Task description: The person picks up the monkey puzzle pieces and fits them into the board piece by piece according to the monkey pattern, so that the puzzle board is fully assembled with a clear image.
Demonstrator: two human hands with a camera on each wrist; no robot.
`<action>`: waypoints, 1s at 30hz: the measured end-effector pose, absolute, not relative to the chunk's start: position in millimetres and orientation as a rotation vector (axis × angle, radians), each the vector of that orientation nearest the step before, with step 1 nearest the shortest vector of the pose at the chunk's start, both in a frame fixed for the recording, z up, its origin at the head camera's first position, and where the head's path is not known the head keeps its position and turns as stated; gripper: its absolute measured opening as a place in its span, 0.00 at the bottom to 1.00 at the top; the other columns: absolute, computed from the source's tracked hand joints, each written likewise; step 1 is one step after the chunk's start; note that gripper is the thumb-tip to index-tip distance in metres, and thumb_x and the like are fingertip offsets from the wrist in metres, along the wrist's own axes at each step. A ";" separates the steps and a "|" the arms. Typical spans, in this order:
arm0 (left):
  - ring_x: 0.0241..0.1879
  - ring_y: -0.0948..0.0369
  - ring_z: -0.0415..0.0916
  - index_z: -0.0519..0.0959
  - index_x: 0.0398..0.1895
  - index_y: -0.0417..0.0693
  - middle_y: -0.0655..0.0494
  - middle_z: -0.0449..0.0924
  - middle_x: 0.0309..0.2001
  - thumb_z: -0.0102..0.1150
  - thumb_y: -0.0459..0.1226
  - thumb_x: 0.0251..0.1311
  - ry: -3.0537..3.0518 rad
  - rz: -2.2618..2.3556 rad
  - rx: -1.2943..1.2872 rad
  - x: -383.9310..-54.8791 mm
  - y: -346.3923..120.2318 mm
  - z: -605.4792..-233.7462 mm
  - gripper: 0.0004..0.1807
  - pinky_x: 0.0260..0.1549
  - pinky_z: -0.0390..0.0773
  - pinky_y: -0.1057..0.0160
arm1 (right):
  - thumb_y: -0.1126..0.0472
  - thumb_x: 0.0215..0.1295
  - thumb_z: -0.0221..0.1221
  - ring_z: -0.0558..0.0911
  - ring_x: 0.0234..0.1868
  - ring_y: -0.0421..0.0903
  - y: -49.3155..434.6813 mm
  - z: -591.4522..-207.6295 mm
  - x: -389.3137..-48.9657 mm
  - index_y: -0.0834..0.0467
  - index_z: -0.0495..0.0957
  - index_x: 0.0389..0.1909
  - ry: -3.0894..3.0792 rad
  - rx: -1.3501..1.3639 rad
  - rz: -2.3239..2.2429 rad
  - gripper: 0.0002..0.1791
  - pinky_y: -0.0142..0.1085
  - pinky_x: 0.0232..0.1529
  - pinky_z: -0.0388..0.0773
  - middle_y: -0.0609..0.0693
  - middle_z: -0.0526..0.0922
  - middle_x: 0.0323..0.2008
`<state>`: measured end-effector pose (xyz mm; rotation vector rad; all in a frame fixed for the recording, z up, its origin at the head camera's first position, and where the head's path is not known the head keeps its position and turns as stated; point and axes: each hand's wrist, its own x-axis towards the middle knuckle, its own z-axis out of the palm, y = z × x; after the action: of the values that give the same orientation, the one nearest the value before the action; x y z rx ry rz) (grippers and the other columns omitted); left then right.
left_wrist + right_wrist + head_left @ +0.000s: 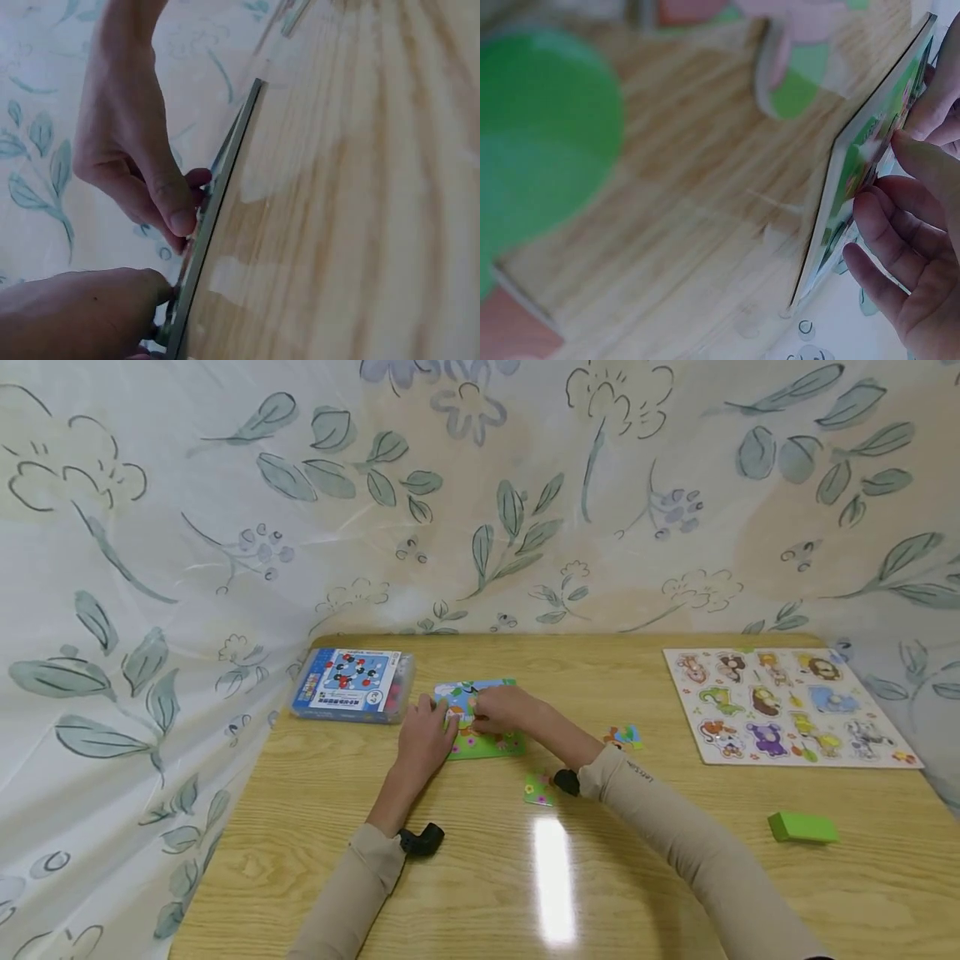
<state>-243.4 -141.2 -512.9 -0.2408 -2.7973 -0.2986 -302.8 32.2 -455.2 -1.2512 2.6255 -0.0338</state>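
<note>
A colourful jigsaw puzzle board (491, 750), blue above and green below, lies on the table in the head view. At its left edge my left hand (424, 733) rests with the thumb reaching over the picture. My right hand (507, 708) bends over the middle of the board, and its thumb and fingertips pinch a small puzzle piece at the surface; the fingers hide most of it. In the right wrist view, the right hand (915, 247) shows its fingertips low against the board (832, 180). Both hands work close together in the left wrist view.
Loose puzzle pieces (538, 790) lie in front of the board, with more pieces (626, 737) to its right under the forearm. A boxed molecule set (352, 685) stands at back left. On the right are an animal peg board (780, 706) and a green block (802, 827).
</note>
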 end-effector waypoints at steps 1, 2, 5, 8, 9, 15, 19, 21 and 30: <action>0.33 0.49 0.67 0.78 0.43 0.42 0.43 0.72 0.43 0.52 0.48 0.69 -2.814 -0.293 -0.228 -244.1 -140.4 -512.0 0.18 0.25 0.71 0.57 | 0.52 0.70 0.56 0.61 0.22 0.38 32.6 -455.4 -303.0 0.51 0.68 0.13 2.623 -1.247 -0.046 0.23 0.28 0.23 0.57 0.44 0.65 0.21; 0.33 0.49 0.66 0.77 0.42 0.42 0.43 0.71 0.42 0.52 0.49 0.69 -2.828 -0.289 -0.219 -244.6 -140.0 -511.5 0.18 0.23 0.70 0.58 | 0.53 0.70 0.55 0.62 0.22 0.38 33.0 -455.6 -302.9 0.52 0.69 0.14 2.618 -1.243 -0.054 0.22 0.28 0.24 0.57 0.44 0.65 0.22; 0.33 0.49 0.65 0.76 0.42 0.41 0.44 0.69 0.42 0.52 0.51 0.68 -2.846 -0.295 -0.205 -245.2 -139.8 -511.5 0.20 0.19 0.69 0.59 | 0.56 0.71 0.54 0.66 0.23 0.41 36.1 -456.7 -302.1 0.53 0.74 0.19 2.603 -1.273 -0.102 0.18 0.30 0.25 0.61 0.46 0.70 0.23; 0.34 0.49 0.66 0.77 0.44 0.42 0.44 0.69 0.43 0.52 0.52 0.68 -2.841 -0.287 -0.196 -245.1 -140.1 -512.8 0.21 0.19 0.70 0.59 | 0.58 0.72 0.53 0.79 0.30 0.46 41.9 -458.2 -300.8 0.58 0.81 0.31 2.586 -1.336 -0.175 0.12 0.33 0.33 0.73 0.51 0.81 0.28; 0.35 0.50 0.66 0.77 0.46 0.43 0.44 0.69 0.44 0.52 0.53 0.68 -2.840 -0.286 -0.194 -244.9 -140.1 -513.3 0.21 0.19 0.71 0.59 | 0.58 0.72 0.54 0.83 0.38 0.49 45.1 -458.5 -300.0 0.60 0.82 0.37 2.583 -1.352 -0.205 0.12 0.34 0.39 0.77 0.53 0.84 0.33; 0.38 0.51 0.66 0.78 0.51 0.43 0.44 0.69 0.44 0.52 0.53 0.67 -2.857 -0.364 -0.191 -242.0 -136.9 -515.6 0.24 0.22 0.71 0.60 | 0.58 0.73 0.53 0.80 0.52 0.53 79.5 -455.2 -276.4 0.65 0.74 0.61 2.520 -1.252 -0.377 0.21 0.43 0.52 0.79 0.58 0.80 0.51; 0.37 0.51 0.65 0.77 0.52 0.44 0.45 0.69 0.44 0.53 0.56 0.66 -2.867 -0.389 -0.172 -241.1 -135.7 -516.0 0.26 0.20 0.68 0.62 | 0.57 0.73 0.53 0.78 0.57 0.56 120.3 -452.6 -242.1 0.67 0.68 0.65 2.538 -1.181 -0.486 0.26 0.47 0.56 0.77 0.61 0.77 0.57; 0.37 0.52 0.65 0.77 0.52 0.45 0.45 0.69 0.45 0.53 0.58 0.65 -2.866 -0.386 -0.166 -242.1 -135.7 -515.2 0.28 0.21 0.68 0.62 | 0.57 0.72 0.54 0.75 0.61 0.59 143.0 -451.0 -227.7 0.67 0.66 0.68 2.577 -1.129 -0.565 0.28 0.51 0.59 0.75 0.63 0.75 0.61; 0.41 0.51 0.66 0.75 0.61 0.45 0.45 0.69 0.49 0.53 0.66 0.59 -2.922 -0.412 -0.102 -245.4 -135.7 -511.2 0.39 0.26 0.71 0.60 | 0.59 0.67 0.60 0.74 0.60 0.65 231.5 -443.5 -212.1 0.70 0.66 0.67 2.768 -0.911 -0.678 0.31 0.57 0.56 0.75 0.69 0.71 0.62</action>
<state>-245.4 -135.7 -511.2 -0.1018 -2.9218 -0.4119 -212.1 231.5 -443.5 -0.9113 2.7685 -0.6785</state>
